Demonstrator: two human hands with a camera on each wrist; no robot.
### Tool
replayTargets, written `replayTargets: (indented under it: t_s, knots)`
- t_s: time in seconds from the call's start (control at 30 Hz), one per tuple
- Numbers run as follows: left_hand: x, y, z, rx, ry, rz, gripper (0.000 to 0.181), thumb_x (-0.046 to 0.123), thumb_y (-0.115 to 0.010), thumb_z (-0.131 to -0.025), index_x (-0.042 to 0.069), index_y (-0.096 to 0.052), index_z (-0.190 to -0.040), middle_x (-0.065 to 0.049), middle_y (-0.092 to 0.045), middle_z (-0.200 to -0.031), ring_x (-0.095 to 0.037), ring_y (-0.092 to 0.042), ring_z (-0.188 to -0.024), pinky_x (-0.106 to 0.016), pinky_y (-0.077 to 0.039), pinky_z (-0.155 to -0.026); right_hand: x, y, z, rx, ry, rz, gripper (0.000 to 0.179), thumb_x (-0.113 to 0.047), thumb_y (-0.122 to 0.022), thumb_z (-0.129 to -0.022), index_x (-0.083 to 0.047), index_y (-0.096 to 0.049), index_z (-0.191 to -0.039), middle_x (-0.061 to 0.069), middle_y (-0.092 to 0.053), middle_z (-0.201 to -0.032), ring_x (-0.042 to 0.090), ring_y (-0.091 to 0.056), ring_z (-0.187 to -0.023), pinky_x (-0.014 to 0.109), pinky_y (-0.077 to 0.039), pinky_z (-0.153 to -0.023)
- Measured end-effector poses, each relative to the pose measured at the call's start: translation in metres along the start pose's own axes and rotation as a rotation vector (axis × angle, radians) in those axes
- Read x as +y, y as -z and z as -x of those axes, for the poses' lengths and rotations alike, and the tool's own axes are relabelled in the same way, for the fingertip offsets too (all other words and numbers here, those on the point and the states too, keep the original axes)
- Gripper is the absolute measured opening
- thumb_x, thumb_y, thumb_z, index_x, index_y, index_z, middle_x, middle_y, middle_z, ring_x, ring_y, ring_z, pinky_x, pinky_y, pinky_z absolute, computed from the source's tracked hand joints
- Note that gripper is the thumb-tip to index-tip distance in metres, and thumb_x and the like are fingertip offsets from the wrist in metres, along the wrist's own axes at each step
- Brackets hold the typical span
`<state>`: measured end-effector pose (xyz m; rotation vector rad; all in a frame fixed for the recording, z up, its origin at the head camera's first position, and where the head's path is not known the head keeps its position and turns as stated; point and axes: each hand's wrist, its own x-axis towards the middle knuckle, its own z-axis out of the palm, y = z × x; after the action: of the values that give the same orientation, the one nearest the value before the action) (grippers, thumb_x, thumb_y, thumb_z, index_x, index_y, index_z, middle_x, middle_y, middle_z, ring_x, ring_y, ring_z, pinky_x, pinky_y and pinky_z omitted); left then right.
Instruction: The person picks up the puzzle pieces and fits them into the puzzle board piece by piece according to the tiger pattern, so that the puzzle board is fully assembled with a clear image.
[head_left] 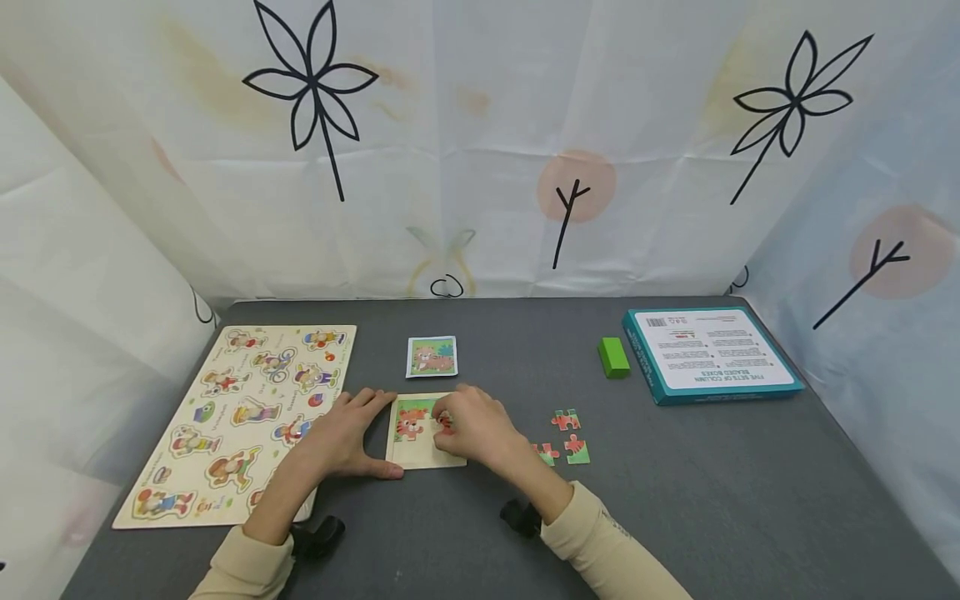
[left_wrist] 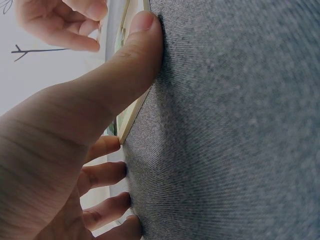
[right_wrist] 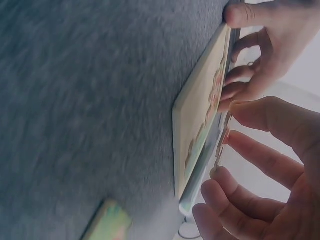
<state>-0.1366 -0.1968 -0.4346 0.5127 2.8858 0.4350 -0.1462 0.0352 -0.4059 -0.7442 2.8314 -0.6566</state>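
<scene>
A small wooden puzzle tray lies flat on the table, with joined pieces showing a red animal on green along its back and left. My left hand spreads along the tray's left side, thumb at the near corner and index finger at the far one. My right hand pinches a puzzle piece between thumb and fingertips, tilted just above the tray's right half. Several loose puzzle pieces lie right of the tray, one partly behind my right wrist.
Behind the tray lies a small picture card of animals. A large wooden picture board lies at the left, partly under my left forearm in the head view. At the back right are a green block and a teal box.
</scene>
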Motion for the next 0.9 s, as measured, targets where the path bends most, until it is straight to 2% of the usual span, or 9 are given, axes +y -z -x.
replayTargets:
  t_s: [0.33,0.53,0.77,0.9]
  knots:
    - [-0.001,0.0,0.0,0.003,-0.003,-0.003,0.115,0.071,-0.088,-0.06,0.012,-0.049,-0.151,-0.015,-0.055,-0.145,-0.041,-0.053,-0.124,-0.061,-0.053,-0.09,-0.014,-0.013,-0.012,-0.016,0.001,0.036,0.024,-0.017,-0.077,-0.084,-0.015,-0.08,-0.108,0.003,-0.07,-0.097,0.011,-0.05,-0.077,0.024,-0.036,-0.055]
    - [-0.001,0.0,0.001,0.012,-0.011,0.002,0.114,0.07,-0.088,-0.061,0.011,-0.049,-0.151,-0.016,-0.055,-0.145,-0.041,-0.053,-0.124,-0.061,-0.053,-0.089,-0.018,-0.02,-0.018,-0.011,0.002,0.048,0.022,-0.018,-0.079,-0.084,-0.015,-0.08,-0.106,0.002,-0.067,-0.091,0.011,-0.046,-0.074,0.023,-0.034,-0.053]
    - [-0.001,0.0,0.0,0.011,-0.009,0.004,0.115,0.07,-0.088,-0.06,0.012,-0.049,-0.151,-0.015,-0.055,-0.145,-0.041,-0.053,-0.123,-0.06,-0.053,-0.089,-0.018,-0.023,-0.02,0.03,0.03,0.085,0.015,-0.016,-0.081,-0.083,-0.014,-0.08,-0.098,0.003,-0.067,-0.087,0.011,-0.05,-0.071,0.024,-0.038,-0.055]
    - [-0.001,0.0,0.0,0.01,-0.011,0.005,0.115,0.07,-0.088,-0.06,0.011,-0.049,-0.151,-0.015,-0.055,-0.145,-0.041,-0.054,-0.123,-0.06,-0.053,-0.089,-0.018,-0.023,-0.02,0.018,0.017,0.095,0.017,-0.018,-0.08,-0.084,-0.016,-0.081,-0.101,0.003,-0.067,-0.092,0.013,-0.052,-0.075,0.025,-0.039,-0.057]
